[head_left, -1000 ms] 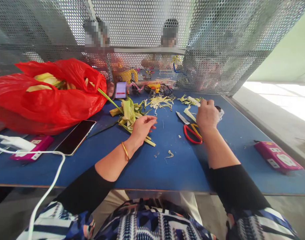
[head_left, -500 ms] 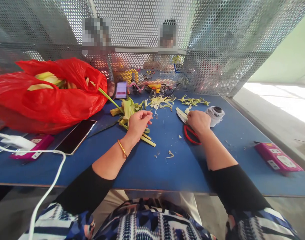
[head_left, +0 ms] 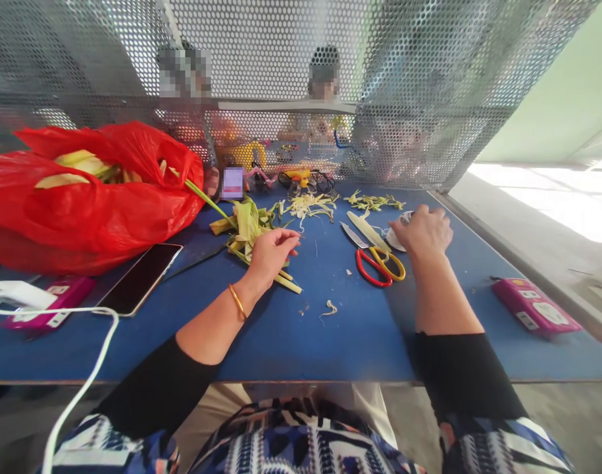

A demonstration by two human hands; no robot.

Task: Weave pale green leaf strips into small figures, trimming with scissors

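My left hand (head_left: 272,252) rests with curled fingers on a pile of green-yellow leaf strips (head_left: 249,227) in the middle of the blue table (head_left: 301,329). My right hand (head_left: 426,232) reaches to the right and covers a white spool of thread (head_left: 398,232), fingers bent over it. Scissors with red and yellow handles (head_left: 374,260) lie just left of the right hand. A single pale leaf strip (head_left: 367,230) lies across the scissor blades.
A red plastic bag (head_left: 88,197) full of leaves fills the left. A phone (head_left: 140,278), pink devices (head_left: 49,299) (head_left: 535,306) and a white cable (head_left: 78,388) lie near the edges. Leaf scraps (head_left: 372,201) sit by the perforated metal screen (head_left: 301,85); people sit behind it.
My right hand left the leaf strip on the scissors and moved right onto the white spool. The left hand stayed on the leaf pile.
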